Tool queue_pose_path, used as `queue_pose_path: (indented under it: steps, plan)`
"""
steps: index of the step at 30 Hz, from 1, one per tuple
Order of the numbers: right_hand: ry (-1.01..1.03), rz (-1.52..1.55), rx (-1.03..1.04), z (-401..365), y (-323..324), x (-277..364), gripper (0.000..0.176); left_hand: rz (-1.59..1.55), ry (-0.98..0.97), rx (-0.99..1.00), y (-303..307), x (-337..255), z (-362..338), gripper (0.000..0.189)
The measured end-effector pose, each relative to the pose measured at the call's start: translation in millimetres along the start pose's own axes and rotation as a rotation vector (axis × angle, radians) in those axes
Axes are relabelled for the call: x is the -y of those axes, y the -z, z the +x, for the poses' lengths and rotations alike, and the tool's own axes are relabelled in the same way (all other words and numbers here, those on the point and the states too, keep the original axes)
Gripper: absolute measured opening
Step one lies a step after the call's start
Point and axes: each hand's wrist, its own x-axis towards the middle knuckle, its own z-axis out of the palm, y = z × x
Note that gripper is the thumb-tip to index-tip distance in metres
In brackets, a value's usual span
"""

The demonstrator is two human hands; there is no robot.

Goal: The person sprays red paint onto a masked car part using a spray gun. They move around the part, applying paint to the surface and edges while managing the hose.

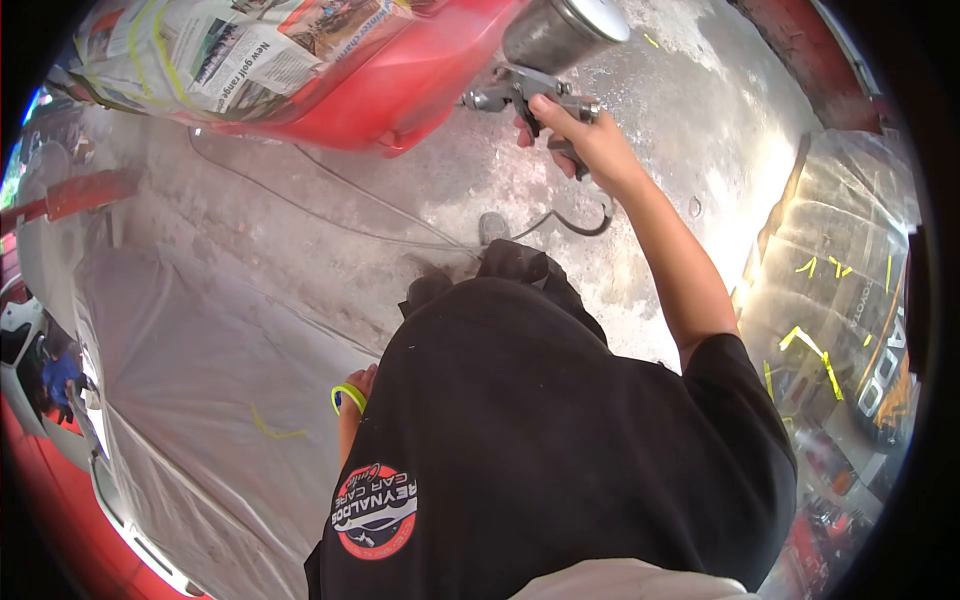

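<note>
My right hand (580,135) is wrapped round the handle of a metal spray gun (520,90), which has a silver cup (565,32) on top. The gun's nozzle points left, close to a glossy red car panel (390,95). Newspaper (240,60) and yellow tape cover the part of the car beyond the red surface. Low at my side, my left hand (364,380) shows only in part beside my black shirt, below a yellow wristband; its fingers are mostly hidden.
A thin hose (350,232) runs across the concrete floor (270,190) near my feet. Plastic sheeting (210,370) spreads over the left side. A sheet-covered vehicle (830,270) stands at the right. Farther left, a person in blue (60,378) appears small.
</note>
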Motion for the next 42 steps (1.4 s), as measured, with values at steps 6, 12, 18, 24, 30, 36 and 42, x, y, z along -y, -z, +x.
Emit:
queue_pose_path:
  steps: [6, 12, 18, 24, 30, 36, 42]
  plan:
    - [0.111, -0.390, -0.419, 55.4, 37.8, -5.5, 0.045, -0.299, 0.215, 0.039, 18.2, -49.7, -19.8, 0.049]
    - [0.148, -0.181, -0.324, 45.3, 49.9, 31.7, 0.055, 0.059, 0.053, 0.085, 18.3, -42.5, -10.3, 0.062]
    - [0.049, -0.262, -0.371, 83.1, 73.9, 29.7, 0.055, 0.309, -0.013, 0.011, 23.9, -30.7, -1.8, 0.061]
    - [0.189, -0.031, -0.523, 100.4, 66.6, -18.7, 0.046, 0.355, -0.013, -0.010, 33.7, -44.7, -5.1, 0.061]
    - [0.164, 0.257, -0.394, 85.5, 23.4, -76.0, 0.039, 0.308, 0.017, 0.022, 39.8, -61.9, -22.8, 0.061]
    - [0.186, 0.321, -0.328, 89.9, 12.0, -101.1, 0.038, 0.315, 0.033, 0.015, 60.8, -76.8, -40.6, 0.060]
    - [0.205, 0.438, -0.353, 93.7, 7.8, -123.3, 0.040, 0.335, 0.039, 0.002, 85.6, -96.1, -51.7, 0.060]
